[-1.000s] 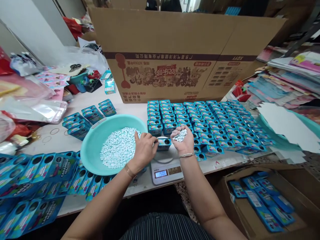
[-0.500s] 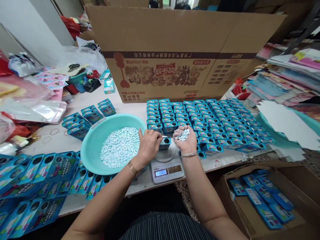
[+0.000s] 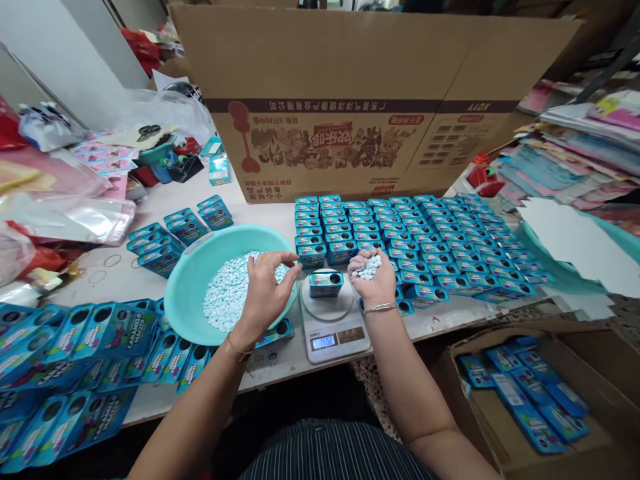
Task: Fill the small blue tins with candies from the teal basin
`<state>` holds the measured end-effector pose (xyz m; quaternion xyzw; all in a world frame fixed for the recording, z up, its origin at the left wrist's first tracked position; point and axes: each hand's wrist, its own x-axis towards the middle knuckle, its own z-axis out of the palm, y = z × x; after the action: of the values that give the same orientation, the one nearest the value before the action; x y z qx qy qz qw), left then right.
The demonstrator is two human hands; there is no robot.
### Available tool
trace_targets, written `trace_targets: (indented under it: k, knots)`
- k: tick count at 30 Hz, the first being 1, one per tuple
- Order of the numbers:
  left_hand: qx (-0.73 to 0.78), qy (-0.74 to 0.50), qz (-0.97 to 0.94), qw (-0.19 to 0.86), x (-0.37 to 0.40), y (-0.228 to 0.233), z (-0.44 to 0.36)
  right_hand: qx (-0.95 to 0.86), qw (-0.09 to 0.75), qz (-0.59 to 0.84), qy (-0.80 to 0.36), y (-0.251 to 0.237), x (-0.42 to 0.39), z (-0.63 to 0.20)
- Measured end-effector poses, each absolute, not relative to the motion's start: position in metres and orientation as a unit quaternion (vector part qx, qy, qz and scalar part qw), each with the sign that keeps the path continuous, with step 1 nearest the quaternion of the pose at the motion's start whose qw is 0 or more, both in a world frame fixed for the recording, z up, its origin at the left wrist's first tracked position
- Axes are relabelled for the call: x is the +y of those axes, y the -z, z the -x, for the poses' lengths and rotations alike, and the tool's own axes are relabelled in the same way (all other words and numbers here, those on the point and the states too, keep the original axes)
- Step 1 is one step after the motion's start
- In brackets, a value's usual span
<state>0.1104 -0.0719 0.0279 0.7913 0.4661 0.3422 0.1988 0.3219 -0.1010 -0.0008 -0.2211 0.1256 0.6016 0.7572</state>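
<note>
On the round plate of the white kitchen scale (image 3: 334,337) stands a small blue candy box (image 3: 326,285) with a dark round opening on top. My right hand (image 3: 377,280) is cupped palm up just right of it, holding a heap of pale blue candies (image 3: 367,268). Left of the box, my left hand (image 3: 267,290) hovers over the right side of a turquoise basin (image 3: 183,293). Its thumb and forefinger curve together in a pinch; whatever is between the tips is too small to make out. More loose pale candies (image 3: 225,293) lie in the basin.
Rows of blue boxes (image 3: 425,250) stand behind and right of the scale. Other boxes (image 3: 115,333) are stacked at left. A large cardboard carton (image 3: 320,73) rises behind the table. An open carton (image 3: 480,427) with several boxes sits at lower right.
My left hand has moved left, from the box on the scale to above the basin, leaving the box uncovered. The scale's display has changed. My right hand stays cupped around the candies.
</note>
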Motion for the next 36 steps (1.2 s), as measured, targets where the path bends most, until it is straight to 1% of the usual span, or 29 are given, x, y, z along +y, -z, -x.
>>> trace_targets:
  k: [11,15,19,24,30,36]
  knots:
    - [0.432,-0.352,-0.803,0.21,-0.09,-0.021,-0.107,0.127,0.754,0.204,-0.611,-0.003,-0.098,-0.315]
    - [0.427,-0.32,-0.822,0.198,-0.09,-0.018,-0.112,0.136,0.757,0.211,-0.604,-0.005,-0.099,-0.312]
    - [0.425,-0.281,-0.835,0.207,-0.09,-0.013,-0.126,0.128,0.756,0.229,-0.599,-0.006,-0.097,-0.308]
    - [0.4,-0.27,-0.85,0.213,-0.09,-0.006,-0.149,0.102,0.762,0.239,-0.594,-0.001,-0.092,-0.302]
    - [0.365,-0.266,-0.872,0.19,-0.085,-0.004,-0.172,0.102,0.76,0.249,-0.592,0.002,-0.086,-0.295]
    - [0.366,-0.257,-0.878,0.169,-0.081,-0.001,-0.178,0.124,0.765,0.245,-0.583,0.001,-0.085,-0.296]
